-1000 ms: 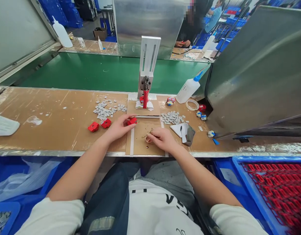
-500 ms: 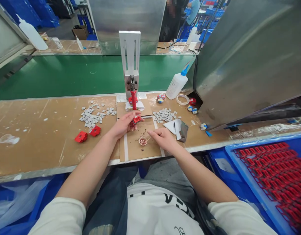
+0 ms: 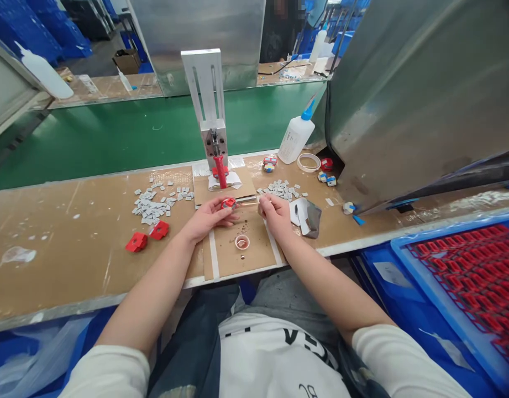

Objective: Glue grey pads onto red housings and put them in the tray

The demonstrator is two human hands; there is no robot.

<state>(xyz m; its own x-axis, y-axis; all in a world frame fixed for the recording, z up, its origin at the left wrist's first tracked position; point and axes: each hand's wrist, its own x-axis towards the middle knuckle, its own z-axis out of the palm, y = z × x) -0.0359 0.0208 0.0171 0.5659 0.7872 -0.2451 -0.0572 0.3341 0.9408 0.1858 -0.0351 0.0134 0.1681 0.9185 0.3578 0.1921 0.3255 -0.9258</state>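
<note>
The red part (image 3: 229,203) sits pinched in the fingertips of the left hand (image 3: 208,219), raised just above the cardboard mat in the middle of the surface (image 3: 72,243), right in front of the small press. It is a squat, blocky piece, and its long axis cannot be told at this size; its open face looks turned up and toward the right hand. A thin stick (image 3: 249,204) lies nearly level, its long axis running left to right, one end meeting the red part and the other gripped in the closed fingers of the right hand (image 3: 274,214).

By size, the steel hood (image 3: 424,94) fills the right side, and the green belt (image 3: 113,132) runs behind the surface. A blue crate of red parts (image 3: 465,276) sits low at the right. The press (image 3: 210,116) stands upright with a red handle hanging down. A white squeeze bottle (image 3: 295,135) leans near the hood. Grey chips (image 3: 152,202) are scattered left of the press, with another heap (image 3: 281,189) to its right. Two loose red parts (image 3: 148,236) lie apart on the left, and a small cup (image 3: 242,242) rests on the mat, near both hands.
</note>
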